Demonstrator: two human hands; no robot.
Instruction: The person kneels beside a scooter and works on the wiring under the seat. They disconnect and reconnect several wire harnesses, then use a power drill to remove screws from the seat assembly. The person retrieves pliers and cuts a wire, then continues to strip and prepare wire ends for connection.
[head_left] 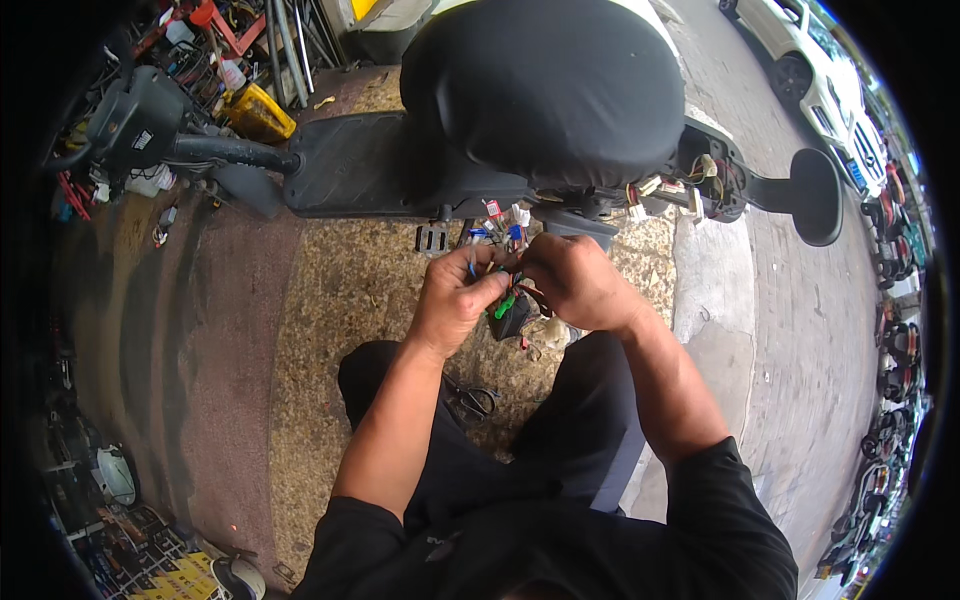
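Note:
Both hands meet over a bundle of thin wires in front of my knees. My left hand pinches wires between thumb and fingers. Fingers curled, my right hand grips the same bundle from the other side. A green connector and a dark box-shaped part hang just below my fingers. Beyond the fingertips, blue, white and red-marked connectors cluster beside the scooter. The electric scooter stands crosswise, its black seat nearest my hands. Exactly which wires each hand holds is partly hidden.
At the scooter's right end are loose white plugs and a round black pad. A black-handled tool lies on the ground between my legs. Clutter with a yellow container fills the upper left; a white car is parked upper right.

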